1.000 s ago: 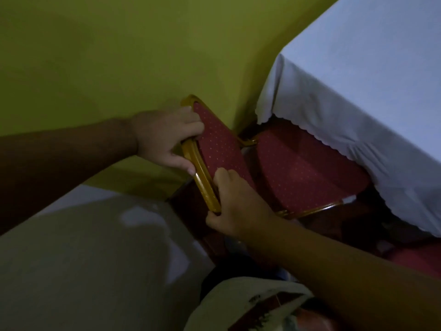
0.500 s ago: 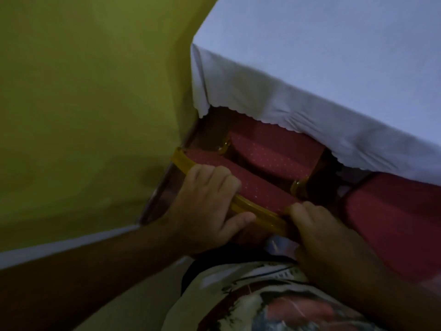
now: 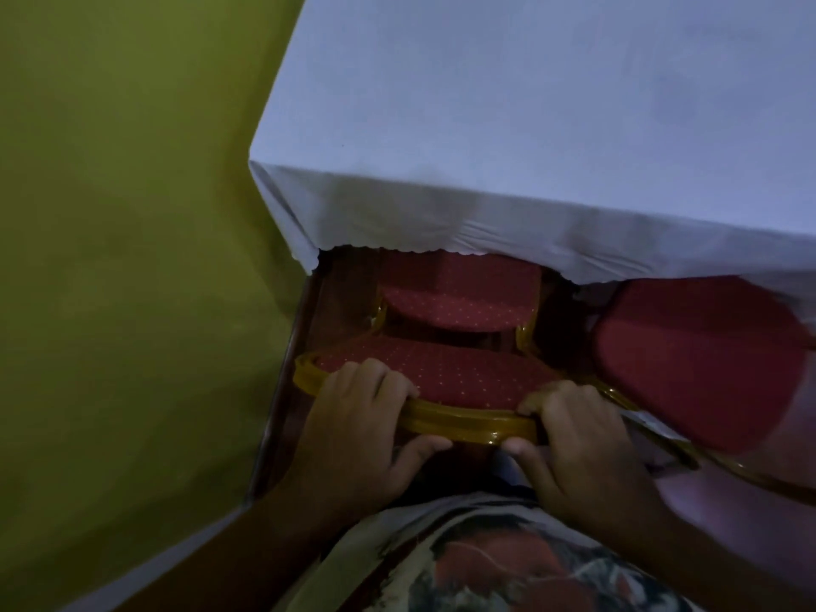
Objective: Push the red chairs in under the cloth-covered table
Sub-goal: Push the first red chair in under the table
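Two hands clamp the gold top rail of a red chair at a cloth-covered table.

The left hand (image 3: pixel 353 435) and right hand (image 3: pixel 583 443) each grip the chair back (image 3: pixel 441 377), fingers over the dotted padding, thumbs under the rail. Beyond the chair back, the seat (image 3: pixel 459 298) sits partly beneath the tablecloth (image 3: pixel 485 223). A second red chair (image 3: pixel 697 360) stands just right of it; a yellow-green wall (image 3: pixel 132 258) lies left.
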`<state>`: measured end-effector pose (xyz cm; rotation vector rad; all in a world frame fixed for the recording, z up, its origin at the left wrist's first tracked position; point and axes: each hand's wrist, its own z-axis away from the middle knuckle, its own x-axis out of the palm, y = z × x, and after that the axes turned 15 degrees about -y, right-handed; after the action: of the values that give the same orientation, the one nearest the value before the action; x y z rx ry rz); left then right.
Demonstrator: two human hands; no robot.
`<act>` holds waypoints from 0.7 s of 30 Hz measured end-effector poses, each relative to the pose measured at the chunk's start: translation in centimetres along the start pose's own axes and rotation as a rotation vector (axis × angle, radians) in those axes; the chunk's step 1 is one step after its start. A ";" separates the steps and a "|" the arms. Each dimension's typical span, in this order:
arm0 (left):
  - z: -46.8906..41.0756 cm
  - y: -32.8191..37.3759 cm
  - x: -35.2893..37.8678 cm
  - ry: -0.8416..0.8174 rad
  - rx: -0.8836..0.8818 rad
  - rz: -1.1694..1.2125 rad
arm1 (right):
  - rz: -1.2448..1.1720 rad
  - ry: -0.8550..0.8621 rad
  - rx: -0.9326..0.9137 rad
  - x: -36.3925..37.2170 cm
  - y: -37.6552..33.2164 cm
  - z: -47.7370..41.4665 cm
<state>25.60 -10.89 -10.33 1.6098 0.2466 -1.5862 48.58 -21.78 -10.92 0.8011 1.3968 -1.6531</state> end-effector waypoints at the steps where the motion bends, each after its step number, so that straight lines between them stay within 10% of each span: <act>1: 0.0 0.2 0.1 0.014 0.006 -0.015 | 0.008 0.016 -0.002 0.2 0.0 0.2; 21: -0.4 -0.2 0.7 -0.010 0.009 0.042 | -0.009 -0.016 0.108 0.2 -0.3 -0.9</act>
<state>25.94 -10.80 -11.13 1.6032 0.1988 -1.5649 48.16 -20.96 -11.14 0.8417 1.3108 -1.7507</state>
